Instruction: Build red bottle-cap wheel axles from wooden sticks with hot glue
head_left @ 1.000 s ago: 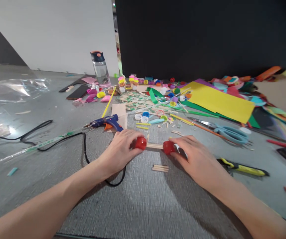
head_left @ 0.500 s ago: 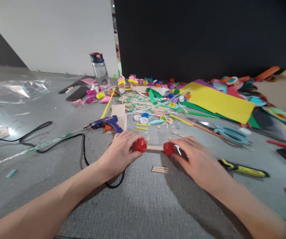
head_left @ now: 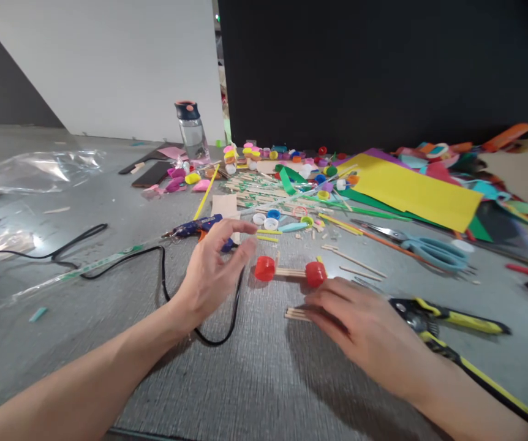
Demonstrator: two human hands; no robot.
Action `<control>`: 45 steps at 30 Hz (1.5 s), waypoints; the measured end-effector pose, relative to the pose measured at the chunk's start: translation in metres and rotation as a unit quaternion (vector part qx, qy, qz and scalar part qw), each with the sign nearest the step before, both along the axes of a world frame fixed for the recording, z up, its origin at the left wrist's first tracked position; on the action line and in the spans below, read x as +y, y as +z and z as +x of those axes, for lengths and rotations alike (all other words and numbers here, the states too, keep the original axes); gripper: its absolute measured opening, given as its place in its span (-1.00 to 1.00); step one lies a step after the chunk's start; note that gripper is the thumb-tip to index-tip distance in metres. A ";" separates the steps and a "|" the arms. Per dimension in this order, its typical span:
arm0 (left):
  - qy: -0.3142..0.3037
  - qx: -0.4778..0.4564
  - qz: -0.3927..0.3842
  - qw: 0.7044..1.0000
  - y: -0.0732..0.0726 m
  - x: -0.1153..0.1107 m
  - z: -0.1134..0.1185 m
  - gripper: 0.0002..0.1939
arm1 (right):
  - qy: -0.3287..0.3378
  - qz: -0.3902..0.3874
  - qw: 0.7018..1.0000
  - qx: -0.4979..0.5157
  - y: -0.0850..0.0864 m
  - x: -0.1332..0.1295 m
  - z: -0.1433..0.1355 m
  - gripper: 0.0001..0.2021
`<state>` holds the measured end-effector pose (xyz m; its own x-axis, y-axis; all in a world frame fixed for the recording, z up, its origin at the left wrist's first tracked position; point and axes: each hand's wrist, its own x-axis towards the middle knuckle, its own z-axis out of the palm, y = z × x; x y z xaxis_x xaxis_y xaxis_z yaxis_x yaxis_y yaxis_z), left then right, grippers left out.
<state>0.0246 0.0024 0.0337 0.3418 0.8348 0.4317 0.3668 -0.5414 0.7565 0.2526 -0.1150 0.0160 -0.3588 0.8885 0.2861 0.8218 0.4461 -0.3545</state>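
Observation:
Two red bottle caps, a left one point(head_left: 264, 269) and a right one point(head_left: 315, 274), lie on the table with short wooden sticks point(head_left: 290, 272) running between them. My left hand point(head_left: 213, 269) hovers left of the caps, thumb and fingers apart, holding nothing. Below the caps lies a small bundle of short wooden sticks point(head_left: 295, 314). The thumb and fingers of my right hand point(head_left: 360, 318) close around its right end, which they hide. Beyond my left hand, partly covered by it, rests a blue glue gun point(head_left: 195, 228).
Yellow-handled wire strippers point(head_left: 457, 318) lie beside my right forearm, with blue scissors point(head_left: 433, 252) behind. The glue gun's black cable point(head_left: 163, 278) loops near my left arm. Farther back are loose caps, a pile of sticks point(head_left: 255, 188), yellow paper point(head_left: 415, 190) and a water bottle point(head_left: 193, 131).
Both hands have let go of the red caps. The left hand has drawn back to the left and opened; the right has come down toward me to the short stick bundle.

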 end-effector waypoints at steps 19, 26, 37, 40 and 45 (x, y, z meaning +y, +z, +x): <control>-0.141 0.034 0.281 0.949 -0.003 -0.026 0.004 -0.83 | -0.006 0.030 0.993 -0.114 -0.008 -0.008 -0.011 -0.87; -0.257 0.193 0.187 0.929 -0.019 -0.039 0.011 -0.88 | -0.001 0.089 0.955 -0.284 0.002 -0.008 -0.015 -0.84; -0.259 0.307 0.159 0.902 -0.020 -0.043 0.020 -0.88 | 0.037 0.112 0.951 -0.286 -0.001 -0.010 -0.015 -0.77; -0.247 0.310 0.199 0.896 -0.023 -0.043 0.021 -0.77 | 0.032 0.107 0.959 -0.262 -0.003 -0.009 -0.016 -0.77; -0.235 0.297 0.223 0.898 -0.031 -0.042 0.020 -0.71 | 0.030 0.080 0.964 -0.252 -0.004 -0.010 -0.016 -0.76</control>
